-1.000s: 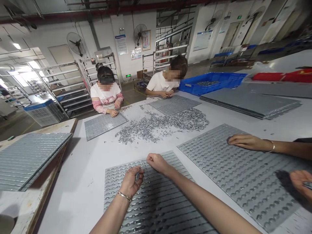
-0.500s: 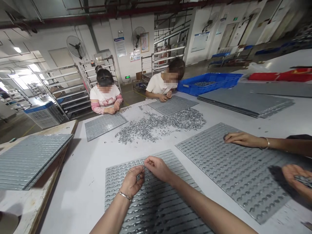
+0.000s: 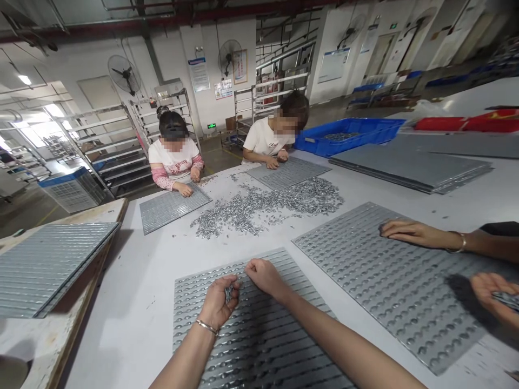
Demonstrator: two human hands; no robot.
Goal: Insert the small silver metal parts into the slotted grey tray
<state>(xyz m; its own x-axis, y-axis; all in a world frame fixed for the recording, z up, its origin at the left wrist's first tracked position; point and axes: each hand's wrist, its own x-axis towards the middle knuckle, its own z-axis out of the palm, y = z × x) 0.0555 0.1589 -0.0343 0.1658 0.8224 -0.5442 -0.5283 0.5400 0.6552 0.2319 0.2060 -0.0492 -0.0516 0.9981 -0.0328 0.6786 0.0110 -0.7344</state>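
Note:
A grey ridged board (image 3: 190,302) lies before me on the white table, with rows of small shiny bumps across it. My left hand (image 3: 217,302), a bracelet at its wrist, is curled above the board's upper left part around several small silver metal pieces (image 3: 229,293). To its right, my right hand (image 3: 265,278) is closed in a pinch low over a row near the board's far edge. Whatever its fingertips hold is hidden. Beyond the board, a loose pile of small pointed silver pieces (image 3: 259,208) is spread on the table.
A co-worker's hands (image 3: 417,235) are over another board (image 3: 365,259) at right. Two people (image 3: 174,156) work at boards across the table. Flat boards (image 3: 405,167) are stacked near a blue crate (image 3: 316,143). More boards (image 3: 57,265) lie at left.
My right hand has shifted slightly right, away from my left hand. My left hand's fingers have loosened a little, showing more of the pieces. The co-worker's hand at right has moved slightly right.

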